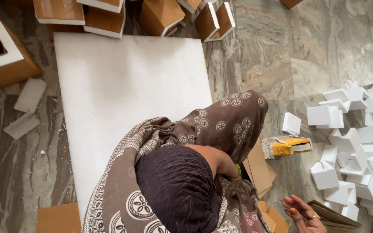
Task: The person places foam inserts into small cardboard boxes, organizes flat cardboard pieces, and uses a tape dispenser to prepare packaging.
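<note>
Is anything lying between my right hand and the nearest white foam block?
Nothing visible does. The right hand is open, palm up, and only bare floor separates it from the nearest foam block. Flat cardboard lies beside the hand, off that line.

A person sits on a marble floor [281, 56], wrapped in a brown patterned cloth [221, 125]. The right hand [301, 213] is open, palm up, with a ring on one finger, just above some flat cardboard pieces [333, 215]. The left hand is hidden behind the cloth near a green bangle [238, 171]. A large white foam sheet [126, 95] lies in front. At the right is a pile of white foam blocks [359, 146], and near it a yellow tape dispenser [288, 146]. Brown cardboard boxes [109, 15] stand along the top.
</note>
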